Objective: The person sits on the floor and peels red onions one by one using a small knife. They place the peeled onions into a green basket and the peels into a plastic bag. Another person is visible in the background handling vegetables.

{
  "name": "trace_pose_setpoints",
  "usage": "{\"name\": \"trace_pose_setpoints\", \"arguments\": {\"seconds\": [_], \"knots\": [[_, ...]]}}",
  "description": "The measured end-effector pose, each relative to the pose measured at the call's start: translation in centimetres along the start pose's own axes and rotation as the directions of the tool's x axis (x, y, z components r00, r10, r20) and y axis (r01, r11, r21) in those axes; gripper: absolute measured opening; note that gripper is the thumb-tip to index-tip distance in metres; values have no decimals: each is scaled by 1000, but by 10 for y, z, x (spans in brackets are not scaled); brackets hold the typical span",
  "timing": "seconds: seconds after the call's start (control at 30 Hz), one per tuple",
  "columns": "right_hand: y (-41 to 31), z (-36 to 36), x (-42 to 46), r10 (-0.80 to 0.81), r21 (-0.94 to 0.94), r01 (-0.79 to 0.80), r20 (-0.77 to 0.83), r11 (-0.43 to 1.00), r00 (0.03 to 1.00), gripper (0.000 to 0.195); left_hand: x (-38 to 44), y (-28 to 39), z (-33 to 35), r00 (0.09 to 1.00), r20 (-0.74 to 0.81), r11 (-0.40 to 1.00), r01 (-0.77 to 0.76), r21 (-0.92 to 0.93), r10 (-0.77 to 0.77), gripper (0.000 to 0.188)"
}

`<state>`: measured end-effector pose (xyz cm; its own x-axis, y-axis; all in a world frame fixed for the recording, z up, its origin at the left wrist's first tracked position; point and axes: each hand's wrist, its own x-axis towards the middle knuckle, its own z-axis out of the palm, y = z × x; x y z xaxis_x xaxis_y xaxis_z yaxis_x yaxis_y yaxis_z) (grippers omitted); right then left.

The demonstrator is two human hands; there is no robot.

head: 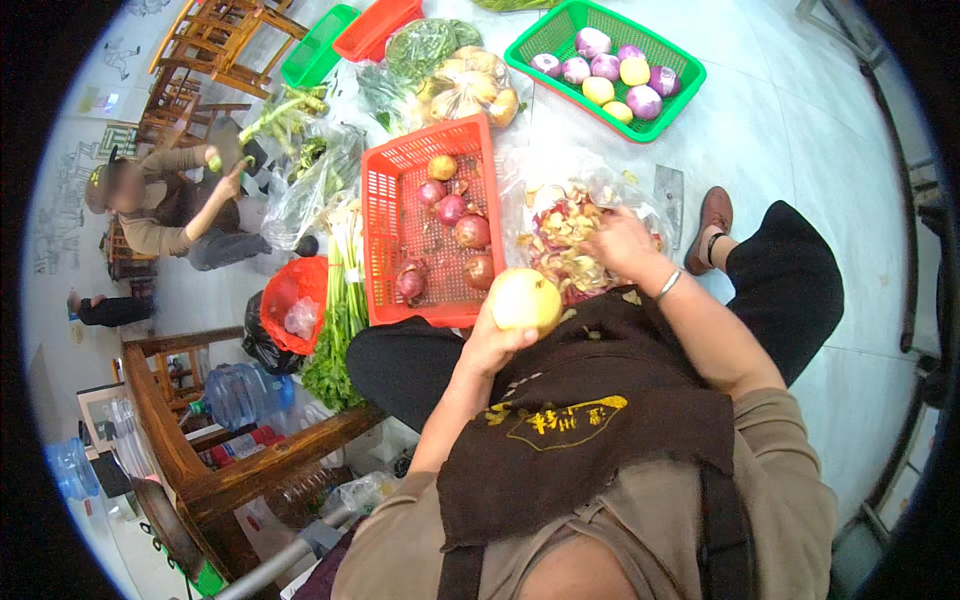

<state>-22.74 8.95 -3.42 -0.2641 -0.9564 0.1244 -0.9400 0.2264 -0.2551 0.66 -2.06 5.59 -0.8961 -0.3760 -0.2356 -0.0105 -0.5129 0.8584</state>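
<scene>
A peeled pale yellow onion (525, 304) rests in my left hand (491, 349), held above my lap. My right hand (624, 244) reaches over a heap of onion skins (562, 255) lying in a clear plastic bag (525, 180). Motion blurs its fingers, so whether they grip anything is unclear. Left of the peelings is a red plastic basket (429, 146) containing several unpeeled red onions (451, 211) and a yellow-brown onion (442, 167). Farther off, a green plastic basket (540, 71) holds several peeled purple onions (643, 102) and yellow onions (598, 91).
A flat metal blade (669, 201) lies right of the peelings. Celery (337, 345) and a red-lined bin (289, 300) flank the red basket's left. Bagged potatoes (469, 86) lie beyond. A co-worker (180, 199) handles a vegetable at left. A wooden frame (277, 457) stands near my left side.
</scene>
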Motion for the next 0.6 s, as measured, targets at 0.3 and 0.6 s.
{"name": "trace_pose_setpoints", "arguments": {"seconds": [0.3, 0.6], "knots": [[-68, -57, 26, -55, 368, 161, -281, 916, 958, 42, 2, -3, -15, 996, -83, 942, -6, 335, 35, 85], [-45, -58, 20, 82, 248, -21, -238, 969, 968, 44, 7, 2, -16, 990, -144, 976, 37, 213, -6, 82]]}}
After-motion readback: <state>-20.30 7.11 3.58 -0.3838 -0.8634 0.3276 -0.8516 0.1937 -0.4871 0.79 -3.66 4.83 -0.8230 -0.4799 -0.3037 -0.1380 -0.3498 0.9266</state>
